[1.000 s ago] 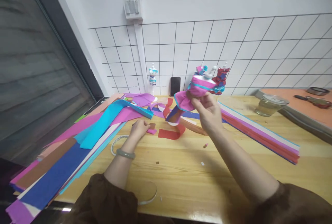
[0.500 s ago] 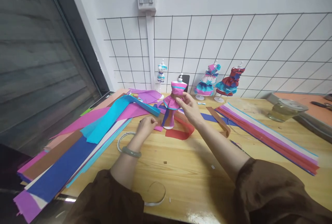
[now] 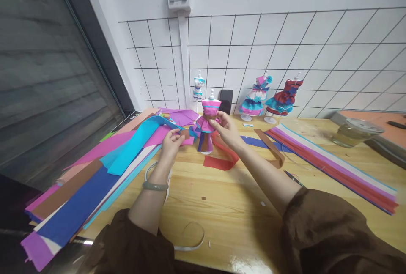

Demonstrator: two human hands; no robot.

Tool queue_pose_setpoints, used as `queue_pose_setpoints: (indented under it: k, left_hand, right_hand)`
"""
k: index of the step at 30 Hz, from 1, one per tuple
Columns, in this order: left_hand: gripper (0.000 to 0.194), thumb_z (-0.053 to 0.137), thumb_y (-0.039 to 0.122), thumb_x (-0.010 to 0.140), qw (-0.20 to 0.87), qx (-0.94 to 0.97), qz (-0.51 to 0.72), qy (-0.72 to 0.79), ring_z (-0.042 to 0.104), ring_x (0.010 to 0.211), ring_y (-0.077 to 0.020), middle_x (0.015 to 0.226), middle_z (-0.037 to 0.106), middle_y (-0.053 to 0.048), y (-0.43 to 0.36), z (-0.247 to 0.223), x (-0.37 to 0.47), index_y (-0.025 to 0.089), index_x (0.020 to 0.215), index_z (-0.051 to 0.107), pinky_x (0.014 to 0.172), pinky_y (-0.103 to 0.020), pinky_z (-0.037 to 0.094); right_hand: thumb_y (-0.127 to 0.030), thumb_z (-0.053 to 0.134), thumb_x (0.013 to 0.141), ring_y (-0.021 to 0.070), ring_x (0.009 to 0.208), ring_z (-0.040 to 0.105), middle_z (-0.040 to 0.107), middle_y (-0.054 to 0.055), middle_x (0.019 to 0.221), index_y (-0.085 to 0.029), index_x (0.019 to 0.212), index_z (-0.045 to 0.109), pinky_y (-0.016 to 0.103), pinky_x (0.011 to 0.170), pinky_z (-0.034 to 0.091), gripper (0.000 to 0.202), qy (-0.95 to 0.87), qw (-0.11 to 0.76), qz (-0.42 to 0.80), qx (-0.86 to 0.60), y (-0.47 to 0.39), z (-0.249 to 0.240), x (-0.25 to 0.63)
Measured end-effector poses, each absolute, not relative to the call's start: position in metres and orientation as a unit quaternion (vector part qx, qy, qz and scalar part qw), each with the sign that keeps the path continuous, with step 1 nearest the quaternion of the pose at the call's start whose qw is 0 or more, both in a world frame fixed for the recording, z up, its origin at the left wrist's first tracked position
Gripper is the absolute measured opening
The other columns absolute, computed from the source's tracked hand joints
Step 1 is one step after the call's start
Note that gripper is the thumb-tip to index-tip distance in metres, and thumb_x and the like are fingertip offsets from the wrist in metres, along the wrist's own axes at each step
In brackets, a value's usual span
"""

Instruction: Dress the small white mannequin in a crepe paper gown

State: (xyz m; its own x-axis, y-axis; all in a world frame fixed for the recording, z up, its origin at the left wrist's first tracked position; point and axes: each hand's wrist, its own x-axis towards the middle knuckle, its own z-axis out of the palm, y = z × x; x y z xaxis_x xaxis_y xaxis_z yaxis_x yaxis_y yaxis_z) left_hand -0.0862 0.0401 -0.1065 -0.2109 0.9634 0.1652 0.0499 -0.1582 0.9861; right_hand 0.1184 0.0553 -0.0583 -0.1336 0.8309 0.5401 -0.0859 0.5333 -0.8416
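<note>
A small dress form in a pink crepe-paper dress with turquoise trim stands upright on the table. My right hand is closed on its waist from the right, thumb in front. Below the flared skirt, brown, blue and pink strips hang down the stand to its white base. My left hand, with a bangle on the wrist, pinches a small brown paper piece to the left of the skirt. Part of that piece is hidden by the fingers. A red paper strip lies curled beside the base.
Crepe-paper strips in many colours are heaped at left, with more strips at right. Behind stand a pale dress form, two dressed forms, and a phone. A tape roll and cup are also there.
My left hand has risen slightly and moved left, and the brown piece now shows in its fingers. The dress form has shifted a little left, still in my right hand, uncovering the phone.
</note>
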Motion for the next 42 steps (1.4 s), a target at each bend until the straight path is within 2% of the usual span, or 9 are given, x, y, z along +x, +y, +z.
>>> queue_pose_setpoints:
  k: [6,11,15,18,21,24,27,35,42]
  left_hand:
    - [0.044,0.072,0.031,0.065,0.452,0.538,0.569,0.427,0.062,0.072,-0.0124,0.074,0.063,0.001,0.026,-0.094,-0.074,0.016,0.103,0.056,0.071,-0.025,0.046]
    - [0.032,0.073,0.029,0.066,0.475,0.578,0.523,0.409,0.061,0.074,-0.0125,0.078,0.064,-0.001,0.017,-0.088,-0.071,0.017,0.091,0.057,0.071,-0.025,0.047]
    - [0.026,0.074,0.028,0.067,0.513,0.613,0.455,0.392,0.061,0.075,-0.0121,0.08,0.064,-0.001,0.01,-0.084,-0.068,0.016,0.085,0.059,0.07,-0.024,0.046]
    - [0.029,0.075,0.028,0.066,0.538,0.631,0.408,0.382,0.059,0.071,-0.0109,0.076,0.062,0.0,0.002,-0.081,-0.061,0.015,0.088,0.061,0.065,-0.023,0.045]
    - [0.034,0.075,0.027,0.066,0.572,0.639,0.37,0.356,0.058,0.069,-0.0098,0.074,0.059,0.001,-0.007,-0.081,-0.05,0.014,0.094,0.061,0.065,-0.022,0.044]
    - [0.042,0.075,0.025,0.068,0.602,0.647,0.332,0.331,0.059,0.068,-0.0096,0.073,0.057,0.003,-0.013,-0.086,-0.039,0.016,0.105,0.057,0.066,-0.023,0.044]
    - [0.053,0.073,0.024,0.07,0.61,0.664,0.292,0.318,0.058,0.067,-0.0095,0.07,0.057,0.003,-0.018,-0.091,-0.03,0.016,0.118,0.051,0.066,-0.023,0.043]
    - [0.06,0.07,0.03,0.073,0.612,0.686,0.252,0.303,0.052,0.065,-0.0092,0.07,0.053,0.004,-0.024,-0.1,-0.015,0.015,0.126,0.048,0.062,-0.022,0.039]
    - [0.033,0.068,0.041,0.074,0.617,0.708,0.184,0.291,0.05,0.058,-0.0086,0.066,0.057,0.0,-0.031,-0.1,-0.013,0.012,0.09,0.068,0.056,-0.021,0.038]
  right_hand:
    - [-0.045,0.066,0.078,0.0217,0.119,0.052,0.058,0.007,0.129,-0.026,0.121,0.054,0.041,0.1,0.042,0.048,-0.65,0.58,0.362,-0.333,0.054,-0.066,0.128]
    - [-0.044,0.067,0.078,0.0233,0.12,0.051,0.057,0.01,0.129,-0.027,0.123,0.051,0.043,0.099,0.04,0.051,-0.642,0.587,0.318,-0.378,0.044,-0.064,0.137]
    - [-0.041,0.062,0.082,0.0227,0.109,0.056,0.061,0.009,0.115,-0.026,0.11,0.055,0.041,0.092,0.044,0.033,-0.622,0.626,0.191,-0.43,0.012,-0.063,0.151]
    - [-0.036,0.06,0.084,0.0208,0.092,0.06,0.065,0.006,0.093,-0.023,0.093,0.058,0.039,0.085,0.046,0.016,-0.698,0.556,0.147,-0.426,-0.023,-0.067,0.164]
    - [-0.035,0.06,0.084,0.0186,0.085,0.06,0.064,0.005,0.09,-0.022,0.097,0.054,0.036,0.079,0.047,0.019,-0.709,0.499,0.249,-0.432,-0.052,-0.074,0.174]
    - [-0.043,0.06,0.083,0.0184,0.081,0.063,0.065,0.004,0.087,-0.022,0.113,0.045,0.034,0.071,0.049,0.04,-0.613,0.479,0.436,-0.452,-0.065,-0.083,0.176]
    - [-0.045,0.067,0.076,0.0168,0.075,0.064,0.065,0.003,0.082,-0.019,0.116,0.043,0.032,0.068,0.049,0.053,-0.542,0.462,0.534,-0.456,-0.067,-0.094,0.173]
    - [-0.039,0.072,0.073,0.013,0.072,0.061,0.061,-0.002,0.075,-0.021,0.112,0.048,0.029,0.07,0.048,0.05,-0.549,0.5,0.522,-0.419,-0.064,-0.105,0.175]
    - [-0.038,0.073,0.072,0.012,0.069,0.059,0.06,-0.001,0.076,-0.021,0.11,0.051,0.029,0.068,0.048,0.048,-0.534,0.526,0.496,-0.438,-0.068,-0.097,0.192]
